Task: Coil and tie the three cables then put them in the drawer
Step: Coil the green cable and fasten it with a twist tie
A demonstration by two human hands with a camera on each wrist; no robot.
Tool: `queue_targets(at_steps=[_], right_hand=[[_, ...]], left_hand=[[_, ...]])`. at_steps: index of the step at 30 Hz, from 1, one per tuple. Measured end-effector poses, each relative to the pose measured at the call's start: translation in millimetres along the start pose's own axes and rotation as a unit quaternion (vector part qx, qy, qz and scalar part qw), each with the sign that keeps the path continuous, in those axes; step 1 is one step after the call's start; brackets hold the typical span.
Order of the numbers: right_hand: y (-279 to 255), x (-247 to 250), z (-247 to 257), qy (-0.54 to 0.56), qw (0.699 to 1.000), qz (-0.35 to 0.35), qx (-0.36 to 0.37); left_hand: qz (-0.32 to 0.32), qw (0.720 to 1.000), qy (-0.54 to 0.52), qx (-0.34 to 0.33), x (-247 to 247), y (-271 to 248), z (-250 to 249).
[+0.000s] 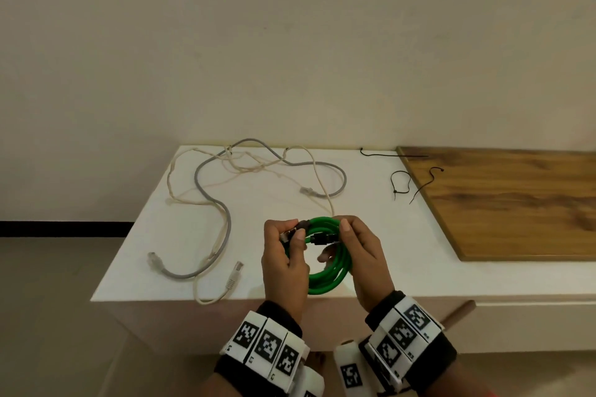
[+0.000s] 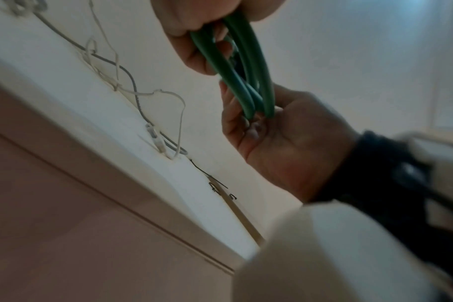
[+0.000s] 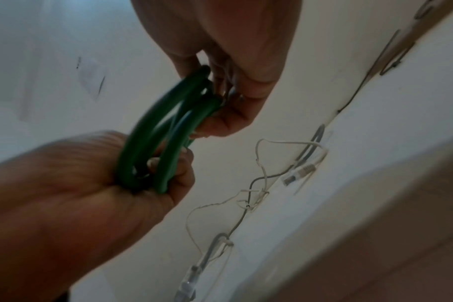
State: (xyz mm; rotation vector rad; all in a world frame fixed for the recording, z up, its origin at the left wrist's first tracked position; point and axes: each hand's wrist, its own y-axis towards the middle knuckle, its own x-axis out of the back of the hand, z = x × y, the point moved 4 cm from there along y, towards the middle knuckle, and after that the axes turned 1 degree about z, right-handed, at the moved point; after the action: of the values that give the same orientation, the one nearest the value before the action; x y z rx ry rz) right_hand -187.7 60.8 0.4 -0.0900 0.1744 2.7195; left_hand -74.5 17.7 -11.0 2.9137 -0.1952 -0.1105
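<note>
A green cable [image 1: 325, 280], wound into a coil, hangs above the front edge of the white cabinet top [image 1: 403, 261]. My left hand [image 1: 292, 235] grips the coil's left side and pinches a plug end; its fingers curl round the strands [image 2: 236, 67]. My right hand [image 1: 342, 237] grips the right side over the other black plug [image 3: 168, 126]. A grey cable [image 1: 222, 203] and a cream cable [image 1: 180, 200] lie loose and tangled together on the top behind. Three black zip ties [image 1: 400, 184] lie near the wooden board.
A wooden board [image 1: 516, 203] covers the right part of the top. A wall stands right behind the cabinet. A wooden handle [image 1: 459, 313] sticks out of the cabinet front below my right wrist. Floor lies to the left.
</note>
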Motion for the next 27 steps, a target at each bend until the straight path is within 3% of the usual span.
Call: queue_targets(at_steps=[4,9,13,17,25,27], right_hand=[[-19.6,-17.1,-19.1,-0.042,0.999,0.006,-0.008],[22.2,60.0,-14.1,-0.169,0.977,-0.077,-0.107],[75.3,132.3,-10.6,-0.353,0.908,-0.119,-0.194],[120.2,159.9,-2.9,-0.571,0.792,-0.097,-0.193],[159.4,188.1,-37.5,-0.695,0.666,-0.005,-0.271],[154.8,188.4,-43.1,-0.688,0.667,0.003,-0.284]], left_hand=[[-0.005,1.000,-0.019,0.014,30.0,-10.9,19.6],[0.009,0.999,-0.025,0.021,33.7,-4.9,17.1],[0.008,1.000,-0.016,0.019,33.2,-1.4,19.2],[0.015,0.999,-0.020,0.029,30.3,-1.2,23.4],[0.015,0.999,-0.018,0.033,31.2,5.2,31.6],[0.011,0.999,-0.015,0.037,31.5,6.5,32.7]])
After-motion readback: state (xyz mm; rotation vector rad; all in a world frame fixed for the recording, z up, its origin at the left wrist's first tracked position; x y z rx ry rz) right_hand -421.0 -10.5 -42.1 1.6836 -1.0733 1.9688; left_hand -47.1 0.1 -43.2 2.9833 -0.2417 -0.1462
